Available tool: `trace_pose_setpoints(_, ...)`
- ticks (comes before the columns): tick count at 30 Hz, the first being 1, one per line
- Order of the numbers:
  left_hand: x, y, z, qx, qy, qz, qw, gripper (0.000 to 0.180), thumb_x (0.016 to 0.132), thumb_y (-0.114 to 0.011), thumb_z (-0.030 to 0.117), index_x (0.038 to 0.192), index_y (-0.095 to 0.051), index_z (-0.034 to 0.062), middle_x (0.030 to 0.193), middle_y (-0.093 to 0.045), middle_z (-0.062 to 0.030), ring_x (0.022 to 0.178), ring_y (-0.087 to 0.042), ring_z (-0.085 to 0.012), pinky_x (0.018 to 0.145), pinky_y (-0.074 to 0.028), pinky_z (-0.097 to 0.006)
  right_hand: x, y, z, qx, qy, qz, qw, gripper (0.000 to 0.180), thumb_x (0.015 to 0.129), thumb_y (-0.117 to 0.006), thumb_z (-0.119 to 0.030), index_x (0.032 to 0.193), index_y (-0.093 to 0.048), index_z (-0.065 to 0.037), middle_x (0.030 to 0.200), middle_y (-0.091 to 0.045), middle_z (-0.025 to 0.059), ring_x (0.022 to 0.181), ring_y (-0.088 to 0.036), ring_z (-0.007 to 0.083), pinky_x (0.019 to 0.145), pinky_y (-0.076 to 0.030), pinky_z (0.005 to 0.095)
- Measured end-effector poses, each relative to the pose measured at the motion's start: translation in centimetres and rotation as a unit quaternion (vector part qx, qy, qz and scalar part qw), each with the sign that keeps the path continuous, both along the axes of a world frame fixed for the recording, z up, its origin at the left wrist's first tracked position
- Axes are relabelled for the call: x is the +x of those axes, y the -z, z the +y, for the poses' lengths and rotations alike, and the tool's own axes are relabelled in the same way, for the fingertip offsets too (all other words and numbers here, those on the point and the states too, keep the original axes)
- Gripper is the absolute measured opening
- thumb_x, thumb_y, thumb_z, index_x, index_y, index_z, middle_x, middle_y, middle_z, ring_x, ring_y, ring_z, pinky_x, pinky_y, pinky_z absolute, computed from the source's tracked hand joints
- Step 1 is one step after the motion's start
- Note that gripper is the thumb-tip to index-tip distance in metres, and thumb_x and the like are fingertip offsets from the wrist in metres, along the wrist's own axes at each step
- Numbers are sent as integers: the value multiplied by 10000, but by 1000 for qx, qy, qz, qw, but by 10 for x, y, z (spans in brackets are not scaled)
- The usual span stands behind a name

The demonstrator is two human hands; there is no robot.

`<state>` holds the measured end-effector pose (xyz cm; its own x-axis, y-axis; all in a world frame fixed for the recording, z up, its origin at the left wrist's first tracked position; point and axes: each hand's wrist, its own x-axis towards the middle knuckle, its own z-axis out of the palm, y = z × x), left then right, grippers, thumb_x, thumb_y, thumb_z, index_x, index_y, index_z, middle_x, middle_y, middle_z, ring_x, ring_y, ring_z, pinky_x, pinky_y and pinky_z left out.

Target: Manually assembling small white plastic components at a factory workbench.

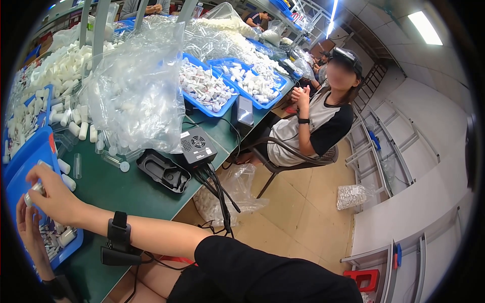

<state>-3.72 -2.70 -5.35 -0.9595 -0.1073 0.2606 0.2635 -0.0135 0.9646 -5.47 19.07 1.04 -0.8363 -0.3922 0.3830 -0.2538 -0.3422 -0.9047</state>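
My right hand (pixel 53 194) reaches left across the green table (pixel 126 189) and pinches a small clear tube (pixel 34 190) over a blue tray (pixel 25 166) at the left edge. A black band sits on that wrist (pixel 119 233). My left hand (pixel 30 232) is raised just below it, palm toward the tube, fingers apart, holding nothing I can see. The tray holds several small white parts (pixel 58 240). More white caps (pixel 65 174) and a clear tube (pixel 77 165) lie on the table beside the tray.
A big clear bag of tubes (pixel 136 91) stands behind. A black moulded tray (pixel 164 170) and a black box with cables (pixel 198 145) sit near the table edge. Further blue trays (pixel 207 88) hold white parts. A seated person (pixel 318 121) works to the right.
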Motion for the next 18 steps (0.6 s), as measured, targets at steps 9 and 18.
trace_pose_setpoints(9,-3,0,1,23,22,-15,999,341,881,-518,134,1203,-445,52,1029,-511,-2,862,-497,-44,764,-405,-194,-13,10,-7,-103,43,-3,994,122,856,-459,-71,935,-391,-6,850,-476,81,626,-532,104,558,-420,234)
trace_pose_setpoints(18,-4,15,-16,56,-31,-25,998,364,901,-492,191,1238,-432,68,1137,-485,2,972,-471,-60,842,-363,-214,-24,16,-8,-116,55,-29,991,141,846,-506,-109,794,-447,8,653,-518,64,488,-524,109,444,-415,227)
